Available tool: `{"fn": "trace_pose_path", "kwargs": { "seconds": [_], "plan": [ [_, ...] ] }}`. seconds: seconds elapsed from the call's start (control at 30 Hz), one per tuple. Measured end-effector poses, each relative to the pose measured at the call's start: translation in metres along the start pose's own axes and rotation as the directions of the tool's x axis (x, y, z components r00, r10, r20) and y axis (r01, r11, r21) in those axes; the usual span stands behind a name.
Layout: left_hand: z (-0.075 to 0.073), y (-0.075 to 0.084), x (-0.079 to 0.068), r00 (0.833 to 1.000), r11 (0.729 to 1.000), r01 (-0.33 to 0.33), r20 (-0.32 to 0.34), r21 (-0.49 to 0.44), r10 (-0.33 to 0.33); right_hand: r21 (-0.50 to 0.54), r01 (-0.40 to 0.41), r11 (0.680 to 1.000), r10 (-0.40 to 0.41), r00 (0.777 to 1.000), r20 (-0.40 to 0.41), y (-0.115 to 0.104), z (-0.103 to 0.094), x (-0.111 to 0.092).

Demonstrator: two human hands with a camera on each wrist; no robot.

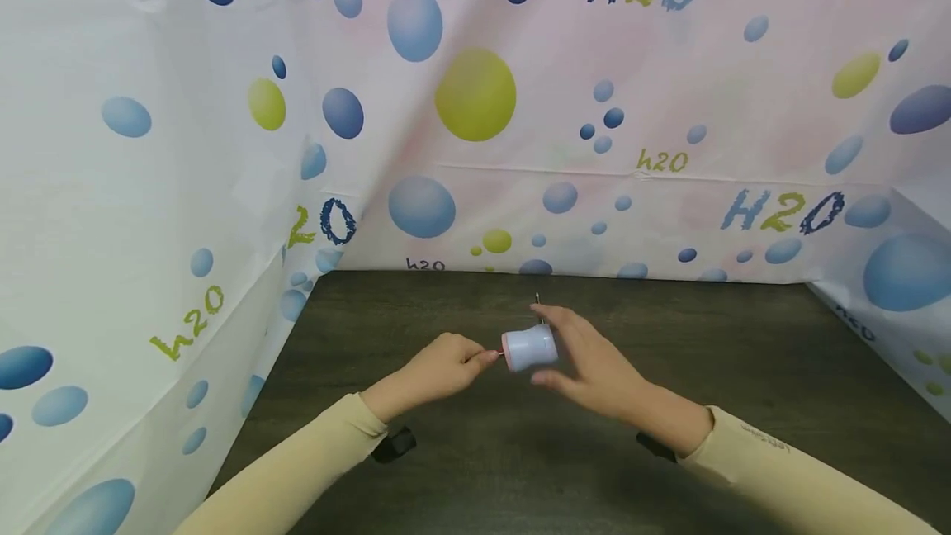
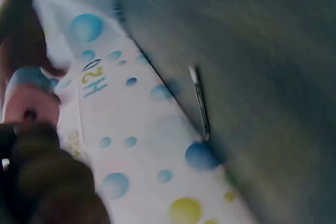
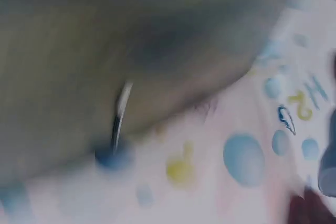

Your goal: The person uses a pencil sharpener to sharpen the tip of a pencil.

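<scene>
A small pale-blue cylinder (image 1: 531,347) with a pink end is held up above the dark table. From its pink face, which shows a dark spot at the centre in the left wrist view, a thin reddish stick (image 1: 501,352) sticks out. My left hand (image 1: 444,366) pinches that stick between thumb and fingers. Around the cylinder's right end, my right hand (image 1: 594,362) is spread, thumb below and fingers above; whether any fingertip touches it I cannot tell. Beyond, on the table, lies a slim metallic pen-like rod (image 2: 200,103), partly covered by the right fingers in the head view.
The dark wood-look table (image 1: 461,452) extends beneath both arms. A white sheet (image 1: 520,163) printed with blue and green bubbles and "H2O" lettering rises along its back and sides. Black devices (image 1: 394,445) are strapped under the wrists.
</scene>
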State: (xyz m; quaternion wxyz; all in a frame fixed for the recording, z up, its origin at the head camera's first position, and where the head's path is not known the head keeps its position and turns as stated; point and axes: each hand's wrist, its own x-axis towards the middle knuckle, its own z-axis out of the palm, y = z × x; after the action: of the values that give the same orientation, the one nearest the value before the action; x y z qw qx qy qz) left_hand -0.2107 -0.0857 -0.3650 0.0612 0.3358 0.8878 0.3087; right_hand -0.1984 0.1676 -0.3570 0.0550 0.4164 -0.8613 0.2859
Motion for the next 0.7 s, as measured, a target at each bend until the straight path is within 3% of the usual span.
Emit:
{"fn": "trace_pose_path", "kwargs": {
  "seconds": [0.03, 0.07, 0.13, 0.17, 0.2, 0.27, 0.33, 0.4, 0.47, 0.53, 0.6, 0.63, 0.7],
  "plan": [
    [-0.002, -0.001, 0.002, 0.994, 0.985, 0.082, 0.088, -0.148, -0.070, -0.225, 0.132, 0.965, -0.155, 0.984, -0.085, 0.002, 0.002, -0.001],
    [-0.004, -0.003, 0.003, 0.979, 0.952, 0.153, 0.173, -0.264, -0.109, -0.399, 0.227, 0.888, -0.297, 0.947, -0.122, 0.004, 0.004, -0.002],
    [-0.007, -0.005, 0.004, 0.939, 0.883, 0.254, 0.320, -0.396, -0.126, -0.598, 0.329, 0.731, -0.486, 0.866, -0.118, 0.007, 0.006, -0.003],
    [-0.008, -0.006, 0.004, 0.920, 0.855, 0.287, 0.372, -0.431, -0.121, -0.638, 0.360, 0.681, -0.539, 0.836, -0.104, 0.007, 0.007, -0.003],
    [-0.009, -0.006, 0.004, 0.903, 0.834, 0.315, 0.415, -0.454, -0.115, -0.661, 0.381, 0.646, -0.574, 0.814, -0.092, 0.007, 0.007, -0.003],
    [-0.009, -0.005, 0.002, 0.882, 0.820, 0.328, 0.464, -0.468, -0.088, -0.685, 0.404, 0.607, -0.601, 0.797, -0.063, 0.006, 0.008, -0.004],
    [-0.009, -0.003, 0.002, 0.886, 0.854, 0.277, 0.461, -0.440, -0.050, -0.686, 0.422, 0.592, -0.617, 0.785, -0.049, 0.004, 0.009, -0.004],
    [-0.009, 0.001, 0.002, 0.910, 0.909, 0.181, 0.415, -0.376, -0.009, -0.670, 0.424, 0.609, -0.603, 0.796, -0.045, 0.002, 0.011, -0.004],
    [-0.009, 0.005, -0.001, 0.944, 0.960, 0.076, 0.331, -0.270, 0.019, -0.602, 0.385, 0.699, -0.521, 0.851, -0.061, 0.000, 0.014, -0.005],
    [-0.008, 0.011, -0.003, 0.975, 0.993, -0.006, 0.221, -0.118, 0.032, -0.480, 0.295, 0.826, -0.373, 0.925, -0.073, -0.004, 0.016, -0.006],
    [-0.006, 0.017, -0.007, 0.993, 0.998, -0.029, 0.116, 0.047, 0.023, -0.306, 0.150, 0.940, -0.178, 0.982, -0.067, -0.009, 0.015, -0.007],
    [-0.004, 0.020, -0.008, 0.998, 0.990, -0.038, 0.063, 0.138, 0.029, -0.211, 0.066, 0.975, -0.079, 0.996, -0.051, -0.011, 0.013, -0.007],
    [0.000, 0.023, -0.011, 0.997, 0.939, -0.053, -0.035, 0.339, 0.069, -0.029, -0.076, 0.997, 0.076, 0.997, 0.008, -0.013, 0.008, -0.005]
  ]
}}
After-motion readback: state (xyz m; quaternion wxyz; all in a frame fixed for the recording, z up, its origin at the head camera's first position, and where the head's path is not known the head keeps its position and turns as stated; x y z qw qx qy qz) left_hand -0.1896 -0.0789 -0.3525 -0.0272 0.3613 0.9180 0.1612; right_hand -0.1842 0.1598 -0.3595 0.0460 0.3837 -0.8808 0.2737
